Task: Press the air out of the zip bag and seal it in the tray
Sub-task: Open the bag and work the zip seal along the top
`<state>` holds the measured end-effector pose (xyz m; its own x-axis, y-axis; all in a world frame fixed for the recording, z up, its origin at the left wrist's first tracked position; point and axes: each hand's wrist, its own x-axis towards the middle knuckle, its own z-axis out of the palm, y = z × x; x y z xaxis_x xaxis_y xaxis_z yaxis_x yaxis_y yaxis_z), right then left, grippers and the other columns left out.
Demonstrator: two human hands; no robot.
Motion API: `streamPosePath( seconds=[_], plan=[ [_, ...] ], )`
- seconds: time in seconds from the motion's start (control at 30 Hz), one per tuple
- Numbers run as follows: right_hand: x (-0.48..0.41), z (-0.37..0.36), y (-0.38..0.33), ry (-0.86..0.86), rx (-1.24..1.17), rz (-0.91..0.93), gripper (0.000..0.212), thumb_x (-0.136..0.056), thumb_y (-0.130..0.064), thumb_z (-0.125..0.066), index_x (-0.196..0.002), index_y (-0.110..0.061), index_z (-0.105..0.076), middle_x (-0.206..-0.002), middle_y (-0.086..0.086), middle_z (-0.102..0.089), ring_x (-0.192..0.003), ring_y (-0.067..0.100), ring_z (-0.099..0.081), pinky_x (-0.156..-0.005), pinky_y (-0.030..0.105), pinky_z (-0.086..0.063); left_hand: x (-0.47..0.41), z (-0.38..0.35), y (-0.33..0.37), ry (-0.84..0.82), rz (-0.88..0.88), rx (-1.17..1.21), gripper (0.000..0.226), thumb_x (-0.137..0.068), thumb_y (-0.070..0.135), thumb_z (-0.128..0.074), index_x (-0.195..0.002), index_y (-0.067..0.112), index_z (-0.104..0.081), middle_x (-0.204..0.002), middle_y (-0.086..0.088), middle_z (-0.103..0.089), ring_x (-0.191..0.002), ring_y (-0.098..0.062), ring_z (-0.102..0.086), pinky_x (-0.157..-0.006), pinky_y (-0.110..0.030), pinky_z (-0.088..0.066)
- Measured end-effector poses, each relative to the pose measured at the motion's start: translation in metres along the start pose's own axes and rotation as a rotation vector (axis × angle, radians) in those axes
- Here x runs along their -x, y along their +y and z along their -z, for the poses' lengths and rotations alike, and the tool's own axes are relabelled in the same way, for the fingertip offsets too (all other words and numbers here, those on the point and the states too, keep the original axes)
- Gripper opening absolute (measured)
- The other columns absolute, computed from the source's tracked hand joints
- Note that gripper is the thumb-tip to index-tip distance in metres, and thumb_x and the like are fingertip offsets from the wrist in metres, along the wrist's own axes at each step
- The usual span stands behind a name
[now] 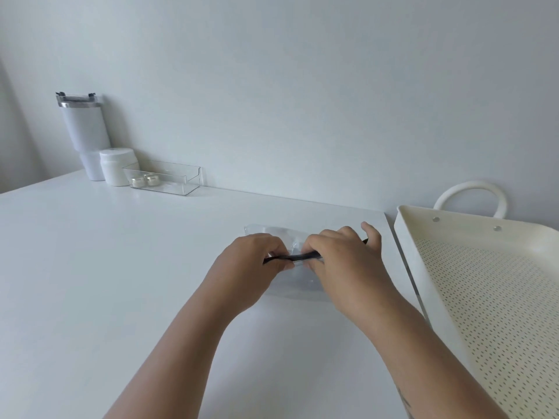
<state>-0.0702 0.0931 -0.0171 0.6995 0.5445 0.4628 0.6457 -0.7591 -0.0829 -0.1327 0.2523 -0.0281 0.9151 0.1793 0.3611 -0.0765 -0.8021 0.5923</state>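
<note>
A clear zip bag [272,232] with a black zip strip lies on the white table [121,267], near its far right corner. My left hand [251,267] pinches the black strip at its left part. My right hand [341,261] pinches the strip just to the right, and its little finger sticks up. Both hands cover most of the bag. The cream perforated tray [417,267] with a loop handle stands to the right of the table, apart from the bag.
At the table's far left stand a white tumbler [86,131], a white jar [118,169] and a clear plastic box [178,178] with two small jars inside. A wall runs behind the table. A narrow gap separates the table edge from the tray.
</note>
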Motion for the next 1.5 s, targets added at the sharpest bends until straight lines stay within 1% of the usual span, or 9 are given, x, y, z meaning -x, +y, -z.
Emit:
streamPosePath(
  seconds=[0.13, 0.2, 0.3, 0.43, 0.7, 1.03, 1.23, 1.4, 1.5],
  plan=[
    [0.002, -0.005, 0.003, 0.043, -0.024, -0.037, 0.019, -0.093, -0.018, -0.055, -0.086, -0.034, -0.063, -0.083, -0.011, -0.062, -0.091, 0.016, -0.051, -0.108, 0.037, -0.008, 0.002, 0.009, -0.006, -0.012, 0.063, 0.065, 0.006, -0.079, 0.037, -0.076, -0.082, 0.034, -0.073, -0.081, 0.021, -0.070, -0.085, 0.001, -0.061, -0.072, -0.029, -0.050],
    [0.004, -0.006, 0.007, 0.055, -0.043, -0.056, 0.024, -0.092, -0.015, -0.053, -0.083, -0.034, -0.064, -0.081, -0.011, -0.061, -0.088, 0.015, -0.050, -0.111, 0.039, -0.014, 0.003, 0.011, -0.009, -0.033, 0.086, 0.063, 0.003, -0.080, 0.037, -0.075, -0.081, 0.036, -0.072, -0.083, 0.021, -0.070, -0.075, 0.003, -0.061, -0.065, -0.027, -0.050],
    [0.004, -0.003, 0.008, 0.053, -0.084, -0.062, 0.023, -0.092, -0.018, -0.052, -0.085, -0.035, -0.066, -0.083, -0.011, -0.064, -0.090, 0.016, -0.051, -0.111, 0.038, -0.009, 0.003, 0.008, -0.007, -0.022, 0.066, 0.012, 0.008, -0.087, 0.033, -0.068, -0.079, 0.033, -0.069, -0.083, 0.011, -0.068, -0.054, -0.004, -0.050, -0.054, -0.028, -0.044],
    [0.001, -0.002, 0.003, -0.018, -0.089, -0.043, 0.011, -0.092, -0.031, -0.058, -0.101, -0.036, -0.061, -0.097, -0.013, -0.065, -0.101, 0.016, -0.050, -0.109, 0.039, 0.000, 0.001, 0.003, -0.003, -0.010, 0.063, -0.023, 0.013, -0.091, 0.028, -0.063, -0.078, 0.030, -0.067, -0.078, 0.007, -0.064, -0.058, -0.011, -0.048, -0.059, -0.037, -0.046],
    [-0.003, -0.012, 0.002, -0.015, -0.154, -0.079, 0.017, -0.094, -0.020, -0.054, -0.088, -0.029, -0.067, -0.090, -0.011, -0.066, -0.096, 0.015, -0.052, -0.101, 0.032, -0.006, 0.004, 0.012, -0.013, -0.043, 0.136, 0.069, 0.002, -0.081, 0.037, -0.074, -0.081, 0.038, -0.072, -0.078, 0.014, -0.068, -0.057, -0.003, -0.055, -0.055, -0.024, -0.041],
    [-0.006, -0.010, -0.005, -0.086, -0.245, -0.099, 0.012, -0.094, -0.023, -0.056, -0.086, -0.029, -0.062, -0.090, -0.012, -0.062, -0.096, 0.015, -0.051, -0.113, 0.040, -0.009, 0.002, 0.005, -0.013, -0.037, 0.133, 0.017, 0.015, -0.088, 0.029, -0.064, -0.076, 0.034, -0.069, -0.075, 0.003, -0.068, -0.062, -0.024, -0.057, -0.057, -0.035, -0.046],
    [0.000, -0.015, 0.002, -0.020, -0.223, -0.113, 0.022, -0.094, -0.011, -0.052, -0.083, -0.029, -0.058, -0.081, -0.016, -0.056, -0.094, 0.012, -0.053, -0.109, 0.033, -0.011, 0.002, 0.010, -0.022, -0.043, 0.121, 0.118, 0.009, -0.080, 0.033, -0.077, -0.085, 0.039, -0.073, -0.085, 0.033, -0.064, -0.079, 0.007, -0.059, -0.050, -0.008, -0.039],
    [0.004, -0.014, 0.002, -0.038, -0.234, -0.102, 0.009, -0.095, -0.022, -0.054, -0.092, -0.029, -0.060, -0.095, -0.012, -0.062, -0.099, 0.015, -0.052, -0.112, 0.038, -0.012, 0.001, 0.006, -0.022, -0.026, 0.097, 0.065, 0.018, -0.087, 0.027, -0.069, -0.072, 0.036, -0.069, -0.069, 0.009, -0.067, -0.049, -0.006, -0.047, -0.044, -0.015, -0.034],
    [0.004, -0.013, 0.003, -0.061, -0.247, -0.098, 0.008, -0.096, -0.026, -0.054, -0.097, -0.030, -0.061, -0.096, -0.013, -0.061, -0.099, 0.015, -0.050, -0.113, 0.040, -0.014, -0.001, 0.005, -0.023, -0.023, 0.102, 0.106, 0.023, -0.087, 0.024, -0.069, -0.068, 0.038, -0.068, -0.055, 0.014, -0.056, -0.043, -0.007, -0.039, -0.040, -0.014, -0.030]
  ],
)
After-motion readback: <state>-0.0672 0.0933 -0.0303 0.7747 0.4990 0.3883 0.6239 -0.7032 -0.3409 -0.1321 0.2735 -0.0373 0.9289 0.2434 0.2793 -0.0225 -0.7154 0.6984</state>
